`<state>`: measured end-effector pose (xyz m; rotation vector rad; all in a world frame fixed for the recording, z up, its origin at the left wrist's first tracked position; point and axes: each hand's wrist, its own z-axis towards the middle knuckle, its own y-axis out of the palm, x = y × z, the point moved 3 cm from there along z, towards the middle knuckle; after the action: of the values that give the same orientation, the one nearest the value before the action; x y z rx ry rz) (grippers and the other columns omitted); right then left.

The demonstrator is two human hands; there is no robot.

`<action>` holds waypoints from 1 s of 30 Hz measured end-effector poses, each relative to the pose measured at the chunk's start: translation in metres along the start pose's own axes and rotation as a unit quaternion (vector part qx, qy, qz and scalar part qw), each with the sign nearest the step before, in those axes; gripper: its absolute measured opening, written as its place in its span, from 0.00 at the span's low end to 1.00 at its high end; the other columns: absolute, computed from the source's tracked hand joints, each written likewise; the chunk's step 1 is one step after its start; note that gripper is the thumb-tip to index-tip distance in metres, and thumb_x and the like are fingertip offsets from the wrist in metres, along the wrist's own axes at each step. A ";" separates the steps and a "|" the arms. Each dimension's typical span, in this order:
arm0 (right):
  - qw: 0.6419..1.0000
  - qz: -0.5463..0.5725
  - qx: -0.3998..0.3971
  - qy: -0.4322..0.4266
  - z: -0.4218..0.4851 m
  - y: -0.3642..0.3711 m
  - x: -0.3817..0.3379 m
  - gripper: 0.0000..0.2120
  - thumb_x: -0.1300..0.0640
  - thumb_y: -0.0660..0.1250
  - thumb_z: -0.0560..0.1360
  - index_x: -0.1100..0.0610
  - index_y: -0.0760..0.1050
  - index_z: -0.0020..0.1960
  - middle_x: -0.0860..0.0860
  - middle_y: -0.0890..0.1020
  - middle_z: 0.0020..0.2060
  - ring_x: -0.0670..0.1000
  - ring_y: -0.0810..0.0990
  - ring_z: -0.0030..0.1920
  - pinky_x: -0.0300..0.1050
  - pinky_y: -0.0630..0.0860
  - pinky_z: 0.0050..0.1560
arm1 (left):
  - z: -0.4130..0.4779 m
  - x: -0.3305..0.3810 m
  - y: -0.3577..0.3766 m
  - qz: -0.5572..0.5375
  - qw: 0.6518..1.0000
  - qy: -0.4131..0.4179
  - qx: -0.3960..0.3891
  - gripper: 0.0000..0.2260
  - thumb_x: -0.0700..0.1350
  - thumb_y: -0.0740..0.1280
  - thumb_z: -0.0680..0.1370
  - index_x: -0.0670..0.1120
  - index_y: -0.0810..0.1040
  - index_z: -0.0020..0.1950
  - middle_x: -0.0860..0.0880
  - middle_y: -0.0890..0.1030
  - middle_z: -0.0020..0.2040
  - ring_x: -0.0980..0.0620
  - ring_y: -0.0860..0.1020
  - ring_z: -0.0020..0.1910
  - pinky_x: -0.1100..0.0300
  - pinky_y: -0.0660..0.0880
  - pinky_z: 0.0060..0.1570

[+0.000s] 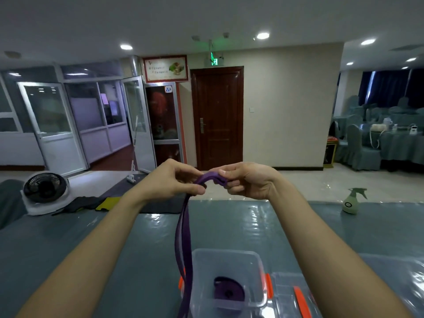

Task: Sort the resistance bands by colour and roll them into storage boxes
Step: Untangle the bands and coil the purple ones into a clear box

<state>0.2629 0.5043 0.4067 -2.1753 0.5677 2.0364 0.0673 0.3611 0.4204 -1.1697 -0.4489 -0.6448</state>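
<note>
Left hand [176, 180], right hand [250, 182], pinching purple band [187, 249]

Purple band [187, 249] seemingly leaves the bottom edge.

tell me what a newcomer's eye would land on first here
At the centre, the left hand and right hand pinch the top of a purple resistance band, which hangs down past the table edge. Just below stands a clear storage box with orange clips, a rolled purple band already inside. A white fan sits far left and a green spray bottle far right.
</note>
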 end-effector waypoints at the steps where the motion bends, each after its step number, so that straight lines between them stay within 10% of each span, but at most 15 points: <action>1: 1.000 0.000 -0.005 0.005 0.001 -0.002 0.005 0.14 0.65 0.62 0.86 0.65 0.83 0.66 0.54 0.79 0.43 0.45 0.65 0.33 0.35 0.65 0.30 | 0.001 -0.002 0.001 0.005 1.000 -0.009 -0.013 0.18 0.60 0.83 0.71 0.63 0.88 0.61 0.56 0.90 0.53 0.53 0.88 0.54 0.52 0.83 0.59; 9: 0.980 -0.186 0.064 0.023 0.009 -0.001 0.048 0.12 0.67 0.64 0.85 0.62 0.83 0.64 0.57 0.84 0.45 0.47 0.78 0.37 0.39 0.75 0.39 | 0.001 -0.017 0.011 0.133 0.990 -0.029 -0.039 0.12 0.57 0.86 0.69 0.58 0.89 0.48 0.60 0.89 0.42 0.60 0.87 0.42 0.68 0.80 0.41; 16: 0.824 -0.552 0.127 -0.030 0.002 0.025 0.055 0.25 0.43 0.83 0.71 0.47 0.83 0.65 0.46 0.84 0.48 0.47 0.86 0.39 0.39 0.81 0.37 | -0.001 -0.020 0.026 0.223 0.971 -0.006 -0.083 0.13 0.56 0.85 0.69 0.55 0.90 0.49 0.65 0.87 0.40 0.64 0.85 0.41 0.75 0.75 0.38; 23: 0.895 -0.381 0.164 -0.167 -0.008 0.028 0.081 0.10 0.59 0.80 0.76 0.55 0.83 0.55 0.51 0.84 0.32 0.53 0.90 0.39 0.53 0.88 0.46 | -0.008 -0.016 0.027 0.119 0.991 0.011 -0.065 0.14 0.56 0.84 0.71 0.55 0.90 0.54 0.59 0.89 0.45 0.59 0.87 0.45 0.64 0.83 0.46; 30: 0.934 -0.120 0.209 -0.265 -0.021 0.036 0.110 0.10 0.72 0.74 0.78 0.67 0.80 0.58 0.79 0.77 0.43 0.61 0.86 0.39 0.49 0.87 0.44 | -0.031 -0.035 0.047 -0.064 0.997 -0.022 -0.032 0.21 0.49 0.85 0.68 0.47 0.89 0.60 0.48 0.91 0.50 0.46 0.89 0.51 0.54 0.85 0.58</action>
<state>0.2741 0.4421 0.3071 -1.3140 0.5597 2.0140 0.0729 0.3512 0.3550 -1.2249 -0.5477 -0.7494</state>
